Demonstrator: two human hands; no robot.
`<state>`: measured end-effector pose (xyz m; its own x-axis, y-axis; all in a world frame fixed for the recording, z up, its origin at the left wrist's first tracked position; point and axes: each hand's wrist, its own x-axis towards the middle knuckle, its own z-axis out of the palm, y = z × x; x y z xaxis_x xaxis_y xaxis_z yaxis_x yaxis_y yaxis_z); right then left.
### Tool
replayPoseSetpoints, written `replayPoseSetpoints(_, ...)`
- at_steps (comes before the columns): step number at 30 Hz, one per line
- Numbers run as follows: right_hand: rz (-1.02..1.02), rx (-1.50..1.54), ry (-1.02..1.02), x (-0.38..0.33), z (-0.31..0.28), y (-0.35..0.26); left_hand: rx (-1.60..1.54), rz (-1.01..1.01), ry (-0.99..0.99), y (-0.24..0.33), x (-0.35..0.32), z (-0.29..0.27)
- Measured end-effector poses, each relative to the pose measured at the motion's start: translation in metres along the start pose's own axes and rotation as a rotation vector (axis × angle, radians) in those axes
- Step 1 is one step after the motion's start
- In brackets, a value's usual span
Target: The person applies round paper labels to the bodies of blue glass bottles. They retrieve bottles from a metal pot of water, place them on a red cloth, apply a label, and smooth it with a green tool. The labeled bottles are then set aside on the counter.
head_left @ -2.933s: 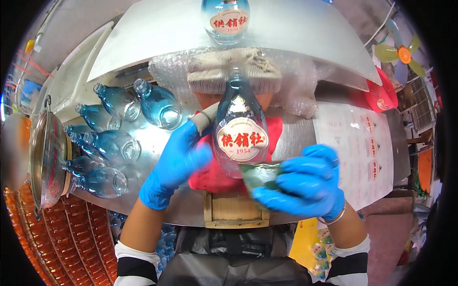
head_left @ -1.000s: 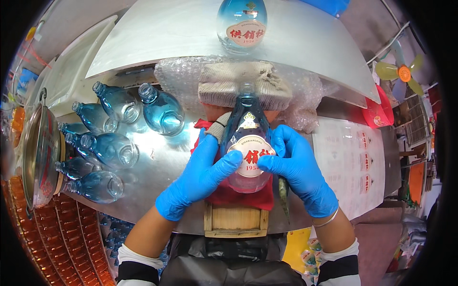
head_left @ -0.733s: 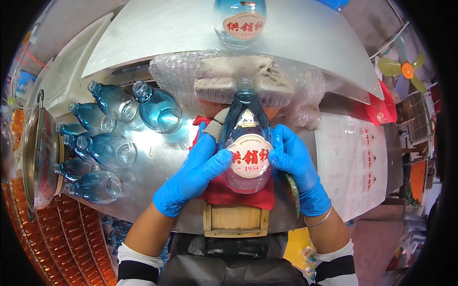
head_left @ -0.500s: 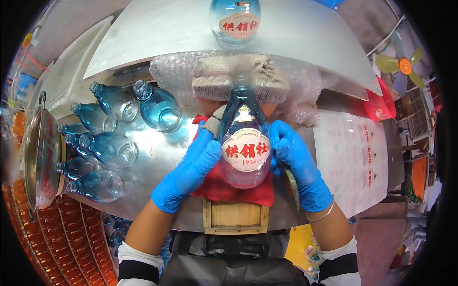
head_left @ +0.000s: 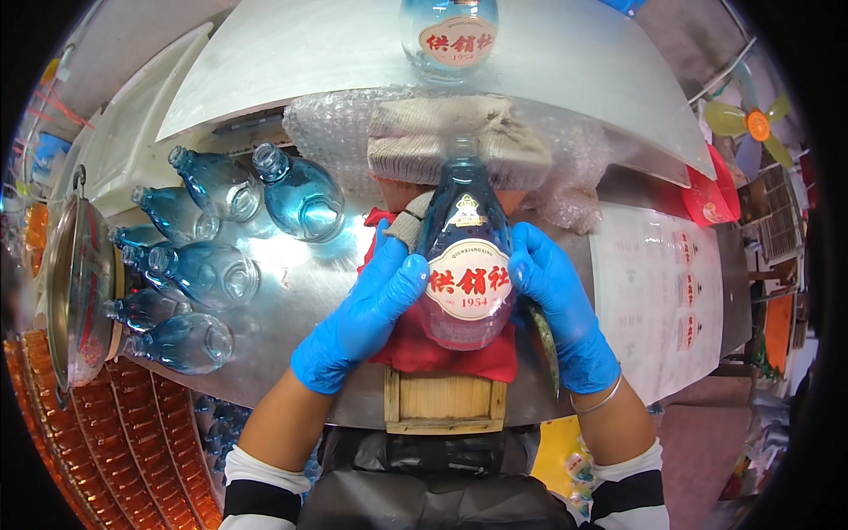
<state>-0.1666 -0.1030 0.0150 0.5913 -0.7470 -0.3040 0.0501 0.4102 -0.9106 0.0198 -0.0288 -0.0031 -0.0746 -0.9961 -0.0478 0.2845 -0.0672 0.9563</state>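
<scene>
Gloved fingers of the left hand (head_left: 364, 309) and right hand (head_left: 561, 300) grasp a blue glass bottle (head_left: 464, 231) by its sides, thumbs now at the edges of its label (head_left: 469, 281). A green strip (head_left: 545, 343), held against the bottle moments ago, hangs beside the right palm (apparently tucked there); thumbs seem to have taken over. The bottle lies label-up on red cloth (head_left: 486, 363), above the metal surface (head_left: 291, 340).

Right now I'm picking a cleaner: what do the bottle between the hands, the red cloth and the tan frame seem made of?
Bottle: probably glass, glossy and blue-tinted; highlights shine and red shows through its base, though clear plastic isn't ruled out. Red cloth: soft fabric, matte, judging by its draped edge; fibre unclear. Tan frame: likely wood, dull, with faint streaks like grain.
</scene>
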Motion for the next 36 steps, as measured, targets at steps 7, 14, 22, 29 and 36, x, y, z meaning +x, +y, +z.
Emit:
replayPoseSetpoints(7,-0.037,-0.039,-0.023,-0.003,-0.001,-0.001,0.091,0.051,-0.075,0.01,0.0,0.003)
replayPoseSetpoints(14,0.016,0.018,0.013,-0.004,0.003,-0.003,-0.096,-0.061,-0.037,0.019,-0.003,0.01)
replayPoseSetpoints(22,0.021,0.039,0.006,-0.003,0.002,-0.005,-0.117,-0.151,0.189,0.013,0.01,0.02)
replayPoseSetpoints(29,-0.077,0.024,0.05,0.0,0.012,0.003,-0.191,-0.196,0.104,0.0,-0.004,0.009)
replayPoseSetpoints(36,-0.048,-0.053,0.077,0.0,0.002,0.006,-0.023,0.013,0.078,0.0,0.0,0.013)
